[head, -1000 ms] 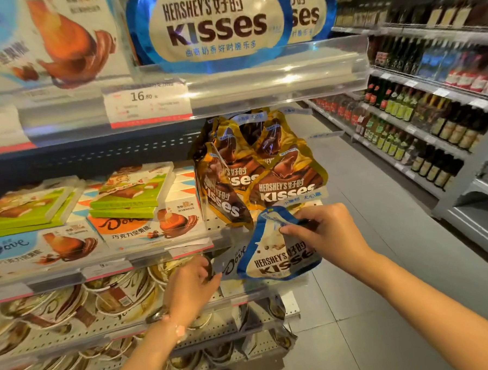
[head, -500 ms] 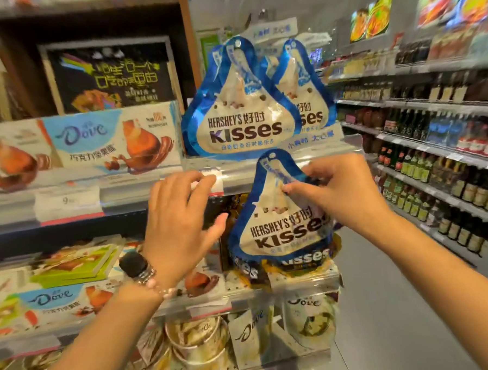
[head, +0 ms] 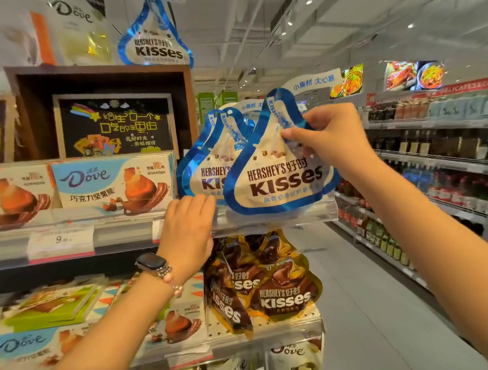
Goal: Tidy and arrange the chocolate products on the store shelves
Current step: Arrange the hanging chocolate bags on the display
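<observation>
right hand [head: 333,140] has lifted the blue Kisses bag [head: 279,177] up from the lower shelf, pinching its top at the hanging row [head: 208,164]; left hand [head: 188,224] open, fingers on the shelf edge [head: 121,233]; basically 1 hook away from done

1. The blue Kisses bags [head: 205,170] hanging behind the front blue Kisses bag [head: 279,180] are half covered by it; their count is not clear.
2. The right hand [head: 331,140] hides the upper right edge of the front bag.
3. The left hand [head: 187,230] covers part of the shelf rail [head: 281,219] and a price label.
4. The price tag [head: 60,241] shows "9", the small digits are blurred.
5. The bottles [head: 446,180] on the far shelves are too small to read.
6. The Dove bags [head: 291,357] at the bottom are cut by the edge.
</observation>
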A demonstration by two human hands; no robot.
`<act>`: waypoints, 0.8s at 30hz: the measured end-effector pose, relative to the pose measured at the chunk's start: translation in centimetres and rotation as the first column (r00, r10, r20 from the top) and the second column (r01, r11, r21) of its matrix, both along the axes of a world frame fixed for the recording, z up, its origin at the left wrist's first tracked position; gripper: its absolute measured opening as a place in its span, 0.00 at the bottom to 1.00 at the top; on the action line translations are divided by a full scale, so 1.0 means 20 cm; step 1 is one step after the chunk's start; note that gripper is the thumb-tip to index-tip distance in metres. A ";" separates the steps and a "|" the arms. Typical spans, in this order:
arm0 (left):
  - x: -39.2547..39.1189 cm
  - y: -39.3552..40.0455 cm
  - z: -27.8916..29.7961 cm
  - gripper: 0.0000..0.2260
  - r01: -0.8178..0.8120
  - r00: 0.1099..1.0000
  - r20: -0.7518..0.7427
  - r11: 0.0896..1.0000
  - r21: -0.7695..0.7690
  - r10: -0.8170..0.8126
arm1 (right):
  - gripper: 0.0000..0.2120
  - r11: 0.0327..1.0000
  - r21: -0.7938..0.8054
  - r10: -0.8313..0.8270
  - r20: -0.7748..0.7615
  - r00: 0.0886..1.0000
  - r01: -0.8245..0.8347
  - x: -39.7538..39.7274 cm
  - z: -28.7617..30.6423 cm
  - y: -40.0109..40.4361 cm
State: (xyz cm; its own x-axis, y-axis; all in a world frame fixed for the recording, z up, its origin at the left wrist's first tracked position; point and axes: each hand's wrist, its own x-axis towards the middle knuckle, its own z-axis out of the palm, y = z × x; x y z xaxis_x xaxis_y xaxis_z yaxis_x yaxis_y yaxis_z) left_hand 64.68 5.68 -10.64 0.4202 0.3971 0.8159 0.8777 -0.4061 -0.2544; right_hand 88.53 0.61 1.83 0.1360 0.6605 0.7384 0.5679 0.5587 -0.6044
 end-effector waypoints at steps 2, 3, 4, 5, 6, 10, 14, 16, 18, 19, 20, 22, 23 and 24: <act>0.01 0.00 0.00 0.29 -0.020 1.000 0.009 1.000 -0.010 0.021 | 0.07 1.000 -0.001 0.015 -0.069 0.998 -0.015 0.02 0.03 0.03; 0.01 0.00 -0.01 0.29 -0.028 0.999 0.017 0.999 -0.017 0.028 | 0.07 1.000 0.006 0.018 -0.089 0.996 -0.018 0.03 0.04 0.04; 0.02 0.00 -0.01 0.30 -0.033 0.999 0.025 0.999 -0.022 0.033 | 0.07 1.000 0.006 0.015 -0.096 0.995 -0.014 0.04 0.05 0.06; 0.02 0.00 -0.01 0.30 -0.037 0.999 0.031 0.999 -0.023 0.038 | 0.07 1.000 -0.001 0.008 -0.096 0.995 -0.008 0.04 0.06 0.08; 0.02 0.00 -0.02 0.31 -0.041 0.999 0.032 0.999 -0.022 0.042 | 0.08 1.000 -0.009 0.002 -0.095 0.995 -0.003 0.05 0.07 0.10; 0.03 -0.01 -0.01 0.32 -0.043 0.998 0.038 0.999 -0.019 0.043 | 0.06 1.000 -0.014 0.013 -0.114 0.993 -0.015 0.06 0.09 0.17; 0.03 -0.01 -0.02 0.34 -0.061 0.998 0.032 0.998 -0.004 0.061 | 0.03 0.997 -0.044 0.059 -0.133 0.989 -0.065 0.08 0.05 0.23; 0.02 -0.01 -0.02 0.34 -0.067 0.997 0.030 0.998 -0.002 0.067 | 0.05 0.995 -0.067 0.062 -0.158 0.985 -0.074 0.10 0.02 0.27; 0.03 -0.01 -0.01 0.35 -0.074 0.997 0.027 0.997 -0.008 0.074 | 0.09 0.996 -0.066 0.053 -0.172 0.984 -0.065 0.13 -0.01 0.30; 0.03 -0.01 -0.01 0.35 -0.075 0.997 0.028 0.997 -0.010 0.075 | 0.10 0.996 -0.062 0.045 -0.173 0.984 -0.056 0.14 -0.01 0.31; 0.03 -0.01 -0.01 0.36 -0.077 0.997 0.030 0.997 -0.012 0.077 | 0.10 0.997 -0.061 0.042 -0.175 0.984 -0.053 0.15 -0.02 0.32; 0.03 -0.01 -0.02 0.36 -0.085 0.996 0.031 0.996 -0.013 0.085 | 0.10 0.996 -0.055 0.054 -0.187 0.981 -0.065 0.16 -0.02 0.34; 0.03 -0.01 -0.02 0.36 -0.087 0.996 0.033 0.996 -0.011 0.087 | 0.11 0.996 -0.050 0.061 -0.190 0.980 -0.072 0.16 -0.02 0.34; 0.03 -0.01 -0.02 0.36 -0.086 0.996 0.036 0.996 -0.007 0.086 | 0.11 0.996 -0.047 0.067 -0.193 0.979 -0.077 0.16 -0.02 0.35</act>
